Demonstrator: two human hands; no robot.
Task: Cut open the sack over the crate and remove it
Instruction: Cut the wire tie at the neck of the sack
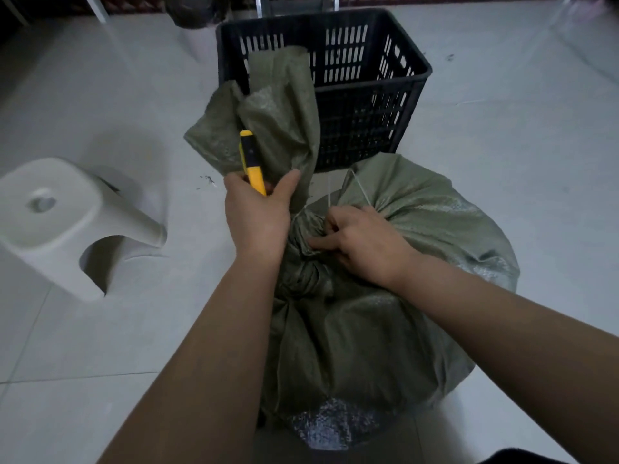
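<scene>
A full olive-green woven sack (pixel 385 296) stands on the floor in front of me, tied at its neck with a thin white string (pixel 360 189). My left hand (pixel 256 216) grips the sack's loose top flap (pixel 278 122) together with a yellow and black utility knife (pixel 251 159), which points upward. My right hand (pixel 361 246) pinches the string and bunched fabric at the knot. A black slatted plastic crate (pixel 368 95) sits just behind the sack; its inside looks empty as far as I can see.
A white plastic stool (pixel 67 222) stands on the pale tiled floor to the left. Small dark scraps (pixel 207 180) lie near it. Metal furniture legs (pixel 97 8) and a dark object (pixel 191 11) are at the far edge.
</scene>
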